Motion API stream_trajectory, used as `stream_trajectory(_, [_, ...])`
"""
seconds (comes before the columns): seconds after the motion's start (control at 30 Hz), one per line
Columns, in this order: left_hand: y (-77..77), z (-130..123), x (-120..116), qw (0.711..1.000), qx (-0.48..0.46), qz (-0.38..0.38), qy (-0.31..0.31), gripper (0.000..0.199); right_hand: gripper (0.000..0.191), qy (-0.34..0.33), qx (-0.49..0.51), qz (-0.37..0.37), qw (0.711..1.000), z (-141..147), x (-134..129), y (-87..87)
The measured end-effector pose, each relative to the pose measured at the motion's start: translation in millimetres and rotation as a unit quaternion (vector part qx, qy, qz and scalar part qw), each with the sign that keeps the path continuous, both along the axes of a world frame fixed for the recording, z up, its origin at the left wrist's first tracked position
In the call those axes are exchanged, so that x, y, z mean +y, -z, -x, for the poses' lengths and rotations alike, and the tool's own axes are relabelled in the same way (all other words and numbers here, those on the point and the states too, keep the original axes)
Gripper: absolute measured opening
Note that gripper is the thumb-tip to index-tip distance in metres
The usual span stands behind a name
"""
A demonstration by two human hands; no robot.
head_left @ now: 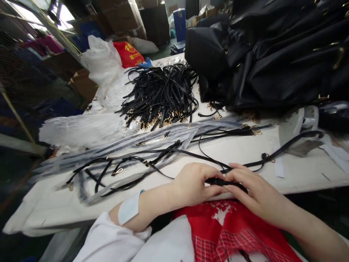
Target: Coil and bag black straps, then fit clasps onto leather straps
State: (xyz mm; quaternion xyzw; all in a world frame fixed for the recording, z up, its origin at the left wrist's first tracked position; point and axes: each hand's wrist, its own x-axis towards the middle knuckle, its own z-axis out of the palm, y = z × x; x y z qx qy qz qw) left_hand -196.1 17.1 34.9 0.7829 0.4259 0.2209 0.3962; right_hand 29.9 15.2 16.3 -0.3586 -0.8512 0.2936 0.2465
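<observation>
Close to the table's front edge, my left hand and my right hand meet on a black strap. Thumb and fingers of each hand are closed on it, and the fingertips hide part of it. Loose black straps with gold clasps run across the table in front of my hands. Some straps lie under or inside clear plastic sleeves. Beyond them is a heap of black straps with gold clasps along its near side.
Black bags are piled high at the right back. A grey and white device stands on the right side of the table. Clear plastic bags and a red bag lie at the left back. Cardboard boxes stand behind.
</observation>
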Motion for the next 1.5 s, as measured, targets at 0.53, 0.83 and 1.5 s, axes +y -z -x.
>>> stream_trajectory(0.53, [31.9,-44.3,-20.4,0.945,-0.175,0.158,-0.225,0.026,0.008,0.068,0.132,0.016,0.989,-15.9,5.4,33.7])
stream_trajectory(0.83, [37.6,-42.1,-11.7,0.929,-0.213,0.197,-0.231,0.033,0.015,0.075,0.108,-0.046,0.99,-9.1,11.8,40.5])
stream_trajectory(1.5, [40.6,-33.7,-11.0,0.939,-0.205,0.113,-0.25,0.027,0.018,0.02,0.038,-0.225,0.973,7.3,20.8,38.7])
